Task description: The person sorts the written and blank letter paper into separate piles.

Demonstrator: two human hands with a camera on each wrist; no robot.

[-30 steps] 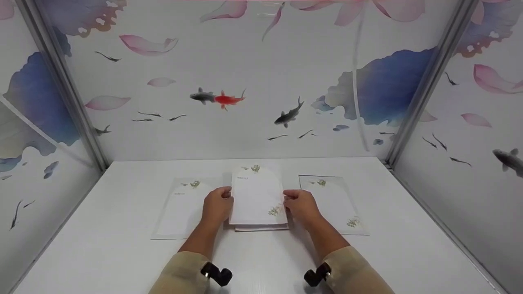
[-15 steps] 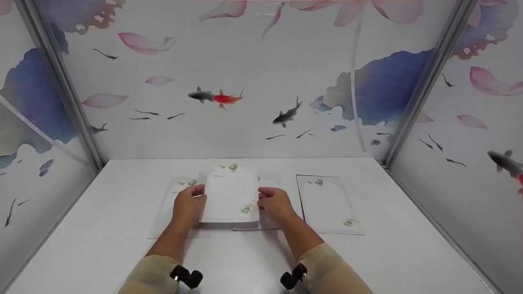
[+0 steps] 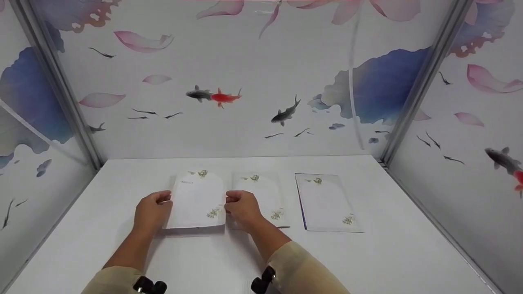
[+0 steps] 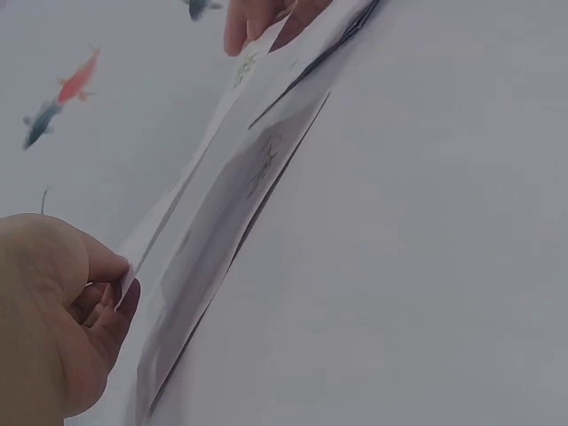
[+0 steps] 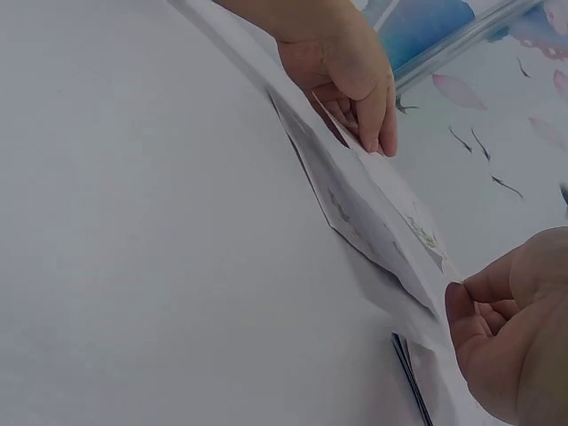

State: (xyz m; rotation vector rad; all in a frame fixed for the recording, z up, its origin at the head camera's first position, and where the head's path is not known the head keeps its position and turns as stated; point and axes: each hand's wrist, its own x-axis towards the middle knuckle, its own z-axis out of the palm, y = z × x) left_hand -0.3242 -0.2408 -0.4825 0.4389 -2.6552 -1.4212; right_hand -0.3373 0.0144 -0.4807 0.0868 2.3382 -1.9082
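Both hands hold a sheet of white letter paper (image 3: 198, 200) by its two side edges, slightly raised over the left stack of paper (image 4: 222, 240). Green floral prints mark the sheet's top and lower right corner. My left hand (image 3: 153, 210) pinches the left edge between thumb and fingers, as the left wrist view also shows. On the opposite edge, my right hand (image 3: 244, 209) pinches it in the same way. Most of the left stack is hidden under the sheet in the head view. The middle stack of paper (image 3: 259, 198), with matching prints, lies just beyond the right hand.
A third stack of the same printed paper (image 3: 329, 204) lies at the right, with a dark left edge. All rest on a white table (image 3: 388, 257). Panels with painted fish and petals (image 3: 245, 134) enclose the back and sides, with metal posts at the corners.
Both hands have carried the sheet leftward from over the middle stack to over the left stack, and lowered it. The middle stack has come into view.
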